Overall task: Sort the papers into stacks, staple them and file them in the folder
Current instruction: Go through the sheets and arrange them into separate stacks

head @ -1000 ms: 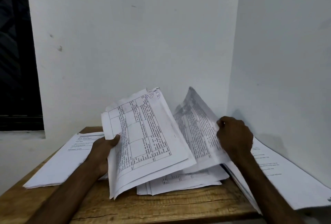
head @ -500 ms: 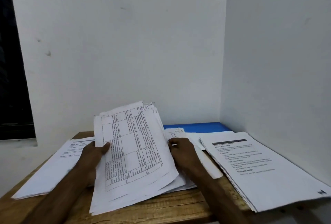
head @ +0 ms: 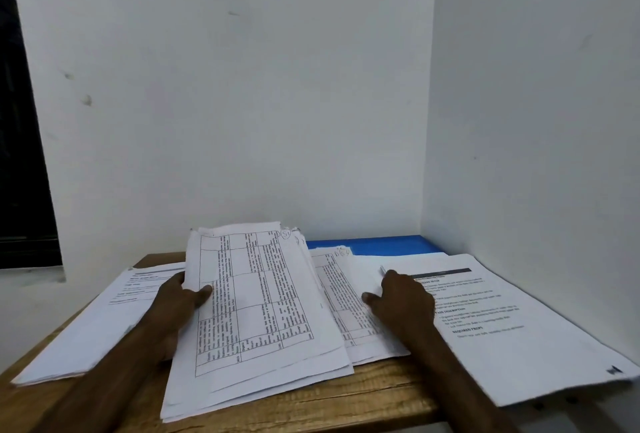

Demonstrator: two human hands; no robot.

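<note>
Sheaf [head: 256, 297] of table-printed papers at the middle of a wooden table [head: 346, 401], its near edge on the wood and its far end tilted up. The left hand [head: 180, 297] clamps the sheaf's left edge, thumb on top, fingers hidden beneath. The sheets look light and floppy, and they are fanned unevenly at the near edge, so they will likely slip over one another. A pinch at one edge with support underneath seems the safest hold. Just right of the sheaf, the right hand [head: 398, 297] rests with loose fingers on flat loose pages [head: 349, 308], gripping nothing. A text-printed stack [head: 512, 328] lies at the right and another stack [head: 104, 315] at the left. A blue folder [head: 377, 245] lies at the far right, against the wall.
</note>
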